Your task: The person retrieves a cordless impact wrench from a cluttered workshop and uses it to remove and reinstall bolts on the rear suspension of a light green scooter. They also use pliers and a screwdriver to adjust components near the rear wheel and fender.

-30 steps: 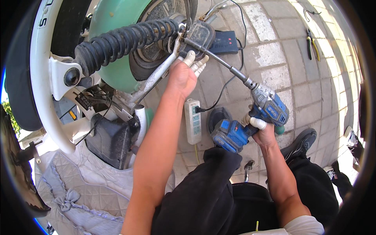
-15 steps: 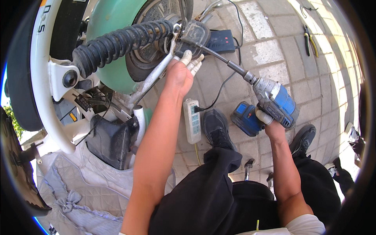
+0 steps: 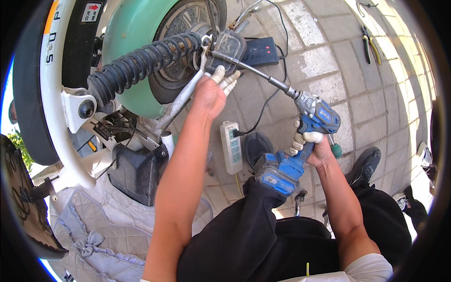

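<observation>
In my right hand (image 3: 312,145) is a blue cordless impact wrench (image 3: 322,115), its handle gripped by fingers in white finger covers and its battery over my left knee. From its chuck a long extension bar with a socket (image 3: 256,73) runs up-left to a dark, dusty plastic cover (image 3: 230,44) beside the wheel hub. What the socket tip meets is too small to tell. My left hand (image 3: 213,91) is at the cover's lower edge, its covered fingers stretched out and apart; whether they touch it I cannot tell. The wheel (image 3: 188,23) sits under a green fender (image 3: 134,28).
A black coil shock absorber (image 3: 145,61) and white frame tube (image 3: 51,94) stand at left. Behind the cover lies a black box (image 3: 260,50) with a cable to a power strip (image 3: 231,148). Pliers (image 3: 371,44) lie on the paving at far right.
The impact wrench has rolled in my right hand, its battery swinging toward my left knee. Its socket tip has shifted left across the cover. My left hand stays almost in place.
</observation>
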`<state>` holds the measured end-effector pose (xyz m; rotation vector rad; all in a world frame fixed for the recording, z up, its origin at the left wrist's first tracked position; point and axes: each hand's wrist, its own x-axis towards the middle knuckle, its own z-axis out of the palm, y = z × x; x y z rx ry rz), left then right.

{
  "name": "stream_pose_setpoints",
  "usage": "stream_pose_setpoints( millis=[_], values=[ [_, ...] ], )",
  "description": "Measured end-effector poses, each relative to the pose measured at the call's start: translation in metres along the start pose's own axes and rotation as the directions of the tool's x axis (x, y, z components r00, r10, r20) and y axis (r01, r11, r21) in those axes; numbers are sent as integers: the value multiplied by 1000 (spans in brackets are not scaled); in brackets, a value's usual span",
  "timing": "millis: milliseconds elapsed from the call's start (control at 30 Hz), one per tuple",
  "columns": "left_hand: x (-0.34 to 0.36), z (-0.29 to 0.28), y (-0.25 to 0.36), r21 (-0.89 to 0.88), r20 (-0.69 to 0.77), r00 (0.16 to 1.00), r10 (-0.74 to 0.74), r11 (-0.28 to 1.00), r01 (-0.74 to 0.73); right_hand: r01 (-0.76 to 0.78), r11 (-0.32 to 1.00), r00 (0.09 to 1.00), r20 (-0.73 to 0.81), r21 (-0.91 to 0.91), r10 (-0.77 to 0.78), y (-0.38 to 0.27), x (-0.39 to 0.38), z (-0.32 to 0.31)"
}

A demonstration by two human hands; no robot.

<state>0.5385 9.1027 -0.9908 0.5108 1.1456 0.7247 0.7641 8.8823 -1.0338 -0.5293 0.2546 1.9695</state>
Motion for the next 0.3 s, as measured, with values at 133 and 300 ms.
stream_pose_setpoints(
  millis=[133,300],
  values=[
    [0,1,-1,-49,0,1000,2,999,-2,85,990,993,-66,-117,-93,12,1,2],
    [1,0,-1,-45,21,1000,6,999,-5,76,992,994,-69,-98,-83,11,-1,2]
  ],
)
